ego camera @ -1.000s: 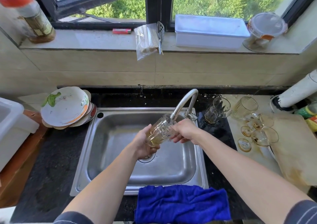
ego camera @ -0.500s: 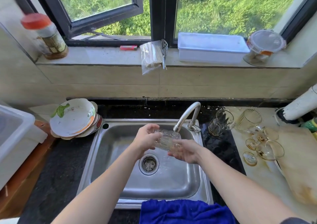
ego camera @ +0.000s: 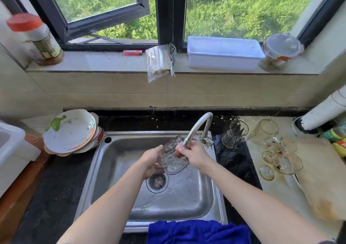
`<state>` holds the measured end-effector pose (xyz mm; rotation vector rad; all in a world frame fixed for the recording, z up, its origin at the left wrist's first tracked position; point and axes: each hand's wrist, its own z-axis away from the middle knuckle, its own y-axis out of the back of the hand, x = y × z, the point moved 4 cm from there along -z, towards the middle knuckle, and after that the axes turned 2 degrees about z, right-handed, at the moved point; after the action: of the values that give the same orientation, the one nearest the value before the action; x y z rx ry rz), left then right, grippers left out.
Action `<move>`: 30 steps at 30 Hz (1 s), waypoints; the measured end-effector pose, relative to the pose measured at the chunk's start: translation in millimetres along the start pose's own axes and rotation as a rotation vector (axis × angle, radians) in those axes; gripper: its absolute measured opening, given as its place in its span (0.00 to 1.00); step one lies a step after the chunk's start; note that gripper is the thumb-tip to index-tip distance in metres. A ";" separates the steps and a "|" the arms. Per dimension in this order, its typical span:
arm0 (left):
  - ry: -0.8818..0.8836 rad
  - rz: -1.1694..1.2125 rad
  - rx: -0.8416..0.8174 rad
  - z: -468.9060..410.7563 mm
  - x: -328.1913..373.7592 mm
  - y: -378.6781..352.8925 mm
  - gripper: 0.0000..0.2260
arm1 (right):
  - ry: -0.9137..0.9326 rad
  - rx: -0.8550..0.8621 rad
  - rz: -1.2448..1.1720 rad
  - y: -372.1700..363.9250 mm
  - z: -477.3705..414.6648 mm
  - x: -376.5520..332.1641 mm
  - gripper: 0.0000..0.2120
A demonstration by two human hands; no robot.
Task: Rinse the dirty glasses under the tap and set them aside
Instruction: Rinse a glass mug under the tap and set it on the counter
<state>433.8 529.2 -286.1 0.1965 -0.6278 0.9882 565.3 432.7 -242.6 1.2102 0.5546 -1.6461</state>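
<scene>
The glass (ego camera: 171, 156) is held tilted over the sink (ego camera: 187, 200), just below the end of the tap (ego camera: 198, 127) and above the drain (ego camera: 157, 182). Which end is the mouth cannot be told for certain. A film of water is seen on the sink floor, but the stream itself cannot be made out.

The glass is judged to be thick-walled and ribbed, so rather heavy for its size, rigid and brittle. Wet as it is, it is expected to be slippery, and a knock against the metal spout or the steel sink could chip it. It is best taken round the middle of the ribbed wall, where the ridges give some purchase. The rim is thinner and offers less to hold.

The left hand (ego camera: 151, 159) is wrapped round the left side of the wall, with the fingers curled about it and the forearm rising from the lower left. The right hand (ego camera: 195, 155) is brought in from the right. Its fingertips (ego camera: 179, 150) are bent onto the upper part of the glass, close beside the spout, so the glass is gripped from both sides. The two forearms converge over the basin.

The other glasses (ego camera: 265, 131) are seen on the counter to the right, well apart from the sink, and some of them look stained.
</scene>
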 end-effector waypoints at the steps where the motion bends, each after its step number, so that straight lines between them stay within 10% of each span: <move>1: 0.074 -0.041 -0.007 -4.1 -5.0 0.6 0.18 | 0.043 -0.010 0.088 0.9 1.1 2.7 0.07; 14: 0.050 0.249 -0.313 -45.2 -22.6 -39.5 0.21 | 0.132 -0.175 0.754 5.0 0.5 18.9 0.16; 30: -0.033 0.062 0.102 -67.2 9.8 -5.7 0.10 | 0.071 -0.236 0.623 17.5 2.4 19.9 0.17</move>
<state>469.6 561.9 -334.1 0.2854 -0.6174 1.0796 579.3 414.8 -256.5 1.1215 0.3512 -0.9872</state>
